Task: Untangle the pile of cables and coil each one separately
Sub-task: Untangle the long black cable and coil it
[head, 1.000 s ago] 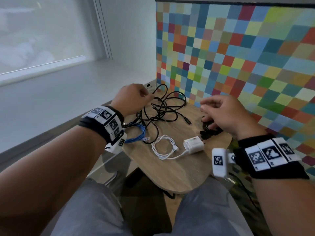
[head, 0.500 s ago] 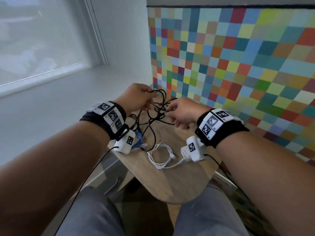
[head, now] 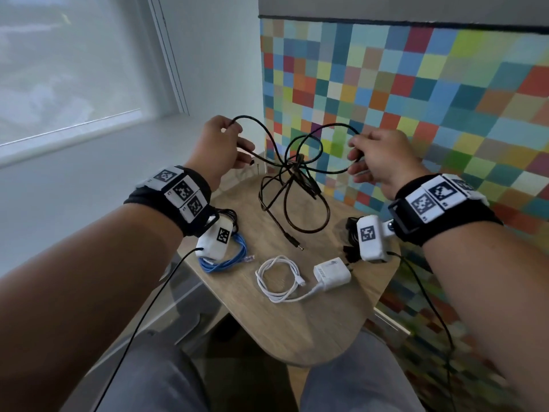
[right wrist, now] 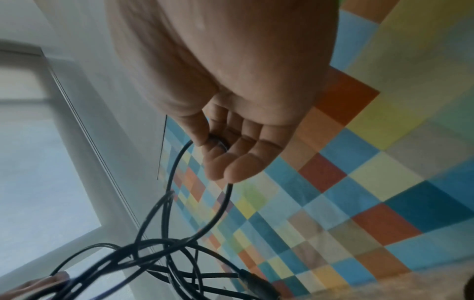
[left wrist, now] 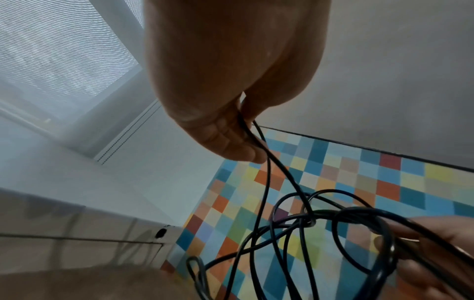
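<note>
Leftmost, a window blind (head: pixel 59 60) and a pale sill (head: pixel 89 179) filled the far left, with open floor between the sill and the bench's left edge. Next, the left hand (head: pixel 214 147) was raised above the far left corner of the bench (head: pixel 297 322), its fingers (left wrist: pixel 231 146) pinching one loop of the black cable tangle (head: pixel 297 173). Below that wrist, a coiled blue cable (head: pixel 228 260) lay near the bench's left edge, partly hidden by the wrist camera.

Centrally, the tangle hung in the air between the two hands, its knot above the far part of the bench while lower loops and one loose plug end (head: pixel 297 246) rested on the wood. Nearer, a coiled white cable (head: pixel 279 278) lay attached to a white charger block (head: pixel 331 273), both well clear of the tangle. Bare wood stretched from them to the rounded near edge, beyond which the person's grey-clad knees (head: pixel 166 379) sat.

Rightward, the right hand (head: pixel 383 159) was lifted level with the left, its thumb and curled fingers (right wrist: pixel 231 162) gripping another loop of the same tangle. Under that wrist, a dark bundled cable (head: pixel 352 233) lay close to the bench's right edge, mostly covered by the wrist camera. Behind and right of everything stood a wall of coloured squares (head: pixel 416 99), just beside the bench's far right side.
</note>
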Demonstrator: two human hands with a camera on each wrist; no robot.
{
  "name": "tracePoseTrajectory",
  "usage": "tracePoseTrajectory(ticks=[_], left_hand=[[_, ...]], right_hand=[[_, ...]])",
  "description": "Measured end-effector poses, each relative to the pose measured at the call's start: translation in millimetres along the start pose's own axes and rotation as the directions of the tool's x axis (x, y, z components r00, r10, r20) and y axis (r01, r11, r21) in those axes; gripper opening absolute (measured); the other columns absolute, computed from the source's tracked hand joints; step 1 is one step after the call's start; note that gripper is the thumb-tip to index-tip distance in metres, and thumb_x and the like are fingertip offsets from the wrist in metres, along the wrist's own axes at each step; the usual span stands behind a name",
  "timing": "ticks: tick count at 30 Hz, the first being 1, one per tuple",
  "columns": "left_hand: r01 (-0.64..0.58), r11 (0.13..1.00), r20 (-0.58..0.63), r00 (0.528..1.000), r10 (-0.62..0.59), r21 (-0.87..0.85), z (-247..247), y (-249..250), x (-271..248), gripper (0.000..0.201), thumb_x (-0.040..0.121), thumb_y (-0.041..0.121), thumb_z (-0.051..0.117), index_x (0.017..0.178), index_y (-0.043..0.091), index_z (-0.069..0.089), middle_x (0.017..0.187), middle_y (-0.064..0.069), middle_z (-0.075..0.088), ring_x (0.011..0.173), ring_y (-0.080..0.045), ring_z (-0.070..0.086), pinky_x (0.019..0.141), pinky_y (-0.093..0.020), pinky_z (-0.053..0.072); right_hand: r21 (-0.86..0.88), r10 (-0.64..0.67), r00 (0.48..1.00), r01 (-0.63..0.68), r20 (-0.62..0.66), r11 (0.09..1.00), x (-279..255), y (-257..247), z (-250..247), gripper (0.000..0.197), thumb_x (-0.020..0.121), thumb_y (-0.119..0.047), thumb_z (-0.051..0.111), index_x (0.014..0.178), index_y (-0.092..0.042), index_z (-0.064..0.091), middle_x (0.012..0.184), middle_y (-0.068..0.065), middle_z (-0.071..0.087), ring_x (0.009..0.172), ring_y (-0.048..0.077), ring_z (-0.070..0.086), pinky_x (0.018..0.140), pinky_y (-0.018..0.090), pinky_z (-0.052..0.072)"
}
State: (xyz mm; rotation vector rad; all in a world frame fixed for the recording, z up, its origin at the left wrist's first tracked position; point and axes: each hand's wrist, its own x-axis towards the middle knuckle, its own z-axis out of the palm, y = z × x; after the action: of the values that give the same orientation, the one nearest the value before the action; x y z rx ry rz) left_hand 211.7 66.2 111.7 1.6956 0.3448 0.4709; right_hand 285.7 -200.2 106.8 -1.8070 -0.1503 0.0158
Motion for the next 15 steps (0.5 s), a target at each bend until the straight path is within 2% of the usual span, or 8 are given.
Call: tracePoseTrajectory(ticks=[3,6,8,10,12,13,15], left_hand=[[-0.032,0.993,0.004,0.999,0.033,-0.112,4.0,12.1,-4.5,0.008,0.106,0.018,0.045,0.102,0.012,0.048,0.079,-0.011,0.074,0.062,-0.026,0.068,0.059,-0.033,0.057],[-0.091,0.972,0.061,0.992,0.107,-0.218,10.0,30.7,-15.0,0.009,0.107,0.014,0.047,0.099,0.011,0.049,0.082,-0.015,0.075,0.066,-0.029,0.07,0.066,-0.037,0.06],[-0.144,0.963,0.116,0.978,0.174,-0.228,15.7,45.0,-25.6,0.011,0.107,0.015,0.048,0.097,0.013,0.05,0.09,-0.016,0.076,0.067,-0.029,0.07,0.065,-0.037,0.058],[-0.212,0.955,0.168,0.954,0.249,-0.209,21.5,59.3,-37.3,0.011,0.107,0.018,0.05,0.097,0.016,0.053,0.098,-0.011,0.078,0.07,-0.031,0.072,0.064,-0.036,0.056],[-0.291,0.936,0.21,0.92,0.33,-0.198,26.8,73.6,-49.6,0.009,0.107,0.02,0.051,0.1,0.017,0.055,0.102,-0.007,0.079,0.074,-0.033,0.074,0.066,-0.038,0.055],[-0.331,0.923,0.229,0.9,0.371,-0.194,28.9,80.6,-55.4,0.008,0.107,0.02,0.051,0.102,0.017,0.056,0.104,-0.006,0.079,0.076,-0.034,0.075,0.069,-0.04,0.056],[-0.397,0.896,0.263,0.859,0.439,-0.197,31.7,93.1,-65.9,0.01,0.107,0.021,0.049,0.106,0.014,0.056,0.107,-0.007,0.078,0.08,-0.035,0.076,0.071,-0.04,0.055]], right_hand=[[0.051,-0.009,1.0,0.009,-0.005,0.999,-1.9,-6.9,-5.8,0.014,0.105,-0.019,0.056,0.096,-0.013,0.065,0.089,0.01,0.064,0.059,0.021,0.063,0.051,0.032,0.055],[0.058,-0.014,0.996,0.009,0.091,0.998,-8.6,-16.5,-2.6,0.012,0.102,-0.026,0.064,0.1,-0.015,0.06,0.101,0.01,0.063,0.08,0.022,0.067,0.068,0.044,0.063],[0.038,-0.012,0.986,0.006,0.167,0.999,-13.4,-20.8,1.6,0.035,0.093,-0.037,0.076,0.113,-0.016,0.056,0.115,0.007,0.062,0.1,0.023,0.068,0.079,0.051,0.065],[0.058,-0.003,0.974,-0.011,0.226,0.998,-20.8,-24.1,9.0,0.063,0.075,-0.045,0.089,0.117,-0.021,0.049,0.132,0.009,0.057,0.114,0.026,0.064,0.078,0.056,0.064],[0.076,0.023,0.961,-0.046,0.274,0.996,-28.5,-25.3,19.3,0.084,0.057,-0.049,0.095,0.12,-0.029,0.044,0.141,0.009,0.049,0.118,0.03,0.061,0.076,0.055,0.064],[0.086,0.036,0.955,-0.064,0.296,0.994,-30.9,-24.7,25.0,0.089,0.056,-0.047,0.096,0.125,-0.034,0.043,0.144,0.008,0.046,0.118,0.031,0.061,0.075,0.054,0.064],[0.13,0.048,0.946,-0.095,0.321,0.987,-35.5,-23.5,36.8,0.081,0.068,-0.04,0.095,0.13,-0.044,0.044,0.146,0.005,0.046,0.117,0.034,0.063,0.074,0.052,0.064]])
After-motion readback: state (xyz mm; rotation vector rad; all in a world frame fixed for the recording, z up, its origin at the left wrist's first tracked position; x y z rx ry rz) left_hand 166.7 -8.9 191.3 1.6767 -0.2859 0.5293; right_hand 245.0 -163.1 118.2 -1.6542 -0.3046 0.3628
